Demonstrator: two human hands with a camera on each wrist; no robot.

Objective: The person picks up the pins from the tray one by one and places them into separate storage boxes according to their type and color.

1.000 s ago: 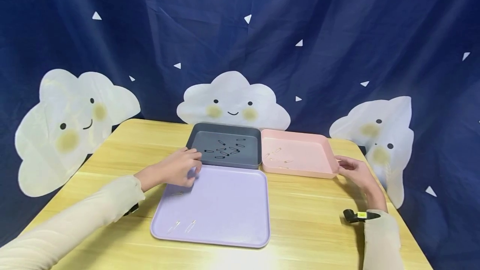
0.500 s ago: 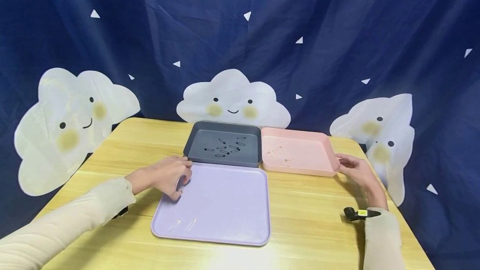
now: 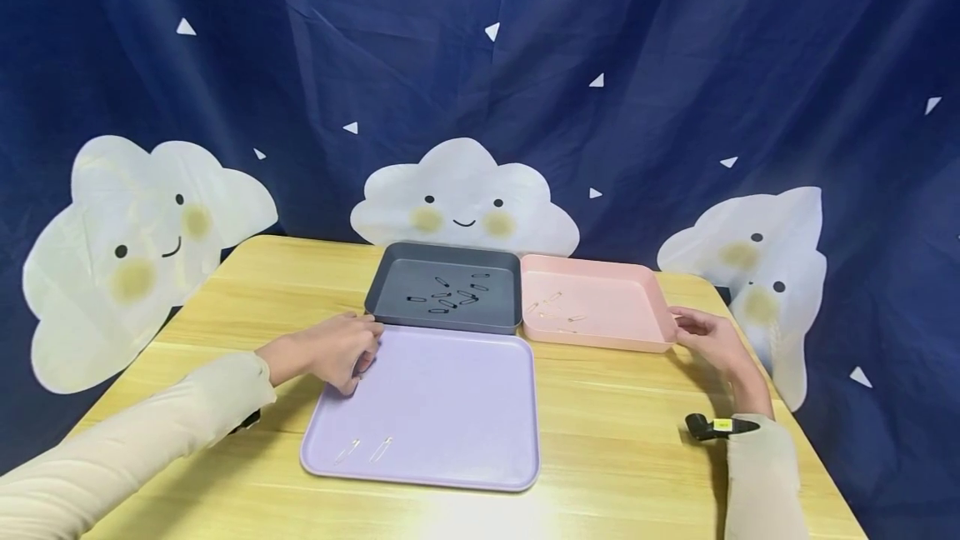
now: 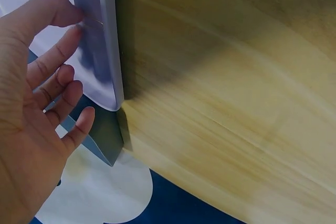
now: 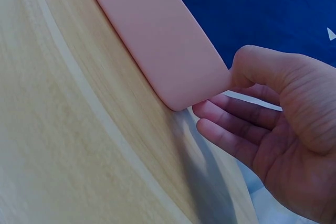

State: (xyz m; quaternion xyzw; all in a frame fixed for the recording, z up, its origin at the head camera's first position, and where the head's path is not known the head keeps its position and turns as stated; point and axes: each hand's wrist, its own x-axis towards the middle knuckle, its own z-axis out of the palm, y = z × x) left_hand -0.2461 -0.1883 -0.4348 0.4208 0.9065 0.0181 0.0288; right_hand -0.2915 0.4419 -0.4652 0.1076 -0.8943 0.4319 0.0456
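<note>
My left hand (image 3: pixel 341 352) is over the upper left part of a lavender tray (image 3: pixel 450 407). In the left wrist view its thumb and forefinger pinch a thin gold safety pin (image 4: pixel 94 21), mostly hidden at the fingertips; the other fingers are loosely bent. Two more gold safety pins (image 3: pixel 382 449) lie near the tray's lower left corner. My right hand (image 3: pixel 712 344) touches the right side of a pink tray (image 3: pixel 600 341) from outside. In the right wrist view the thumb meets the tray's corner, and the relaxed fingers lie beside and under it.
Behind the lavender tray stands a dark grey tray (image 3: pixel 390 294) holding several black safety pins (image 3: pixel 447 303). The pink tray beside it holds several gold safety pins (image 3: pixel 553 297). All stand on a wooden table (image 3: pixel 615 457), with a blue cloud-printed curtain (image 3: pixel 637 65) behind.
My left hand has moved down and left from the grey tray's front edge to the gold safety pin on the lavender tray, closing thumb and forefinger on it. My right hand has stayed at the pink tray.
</note>
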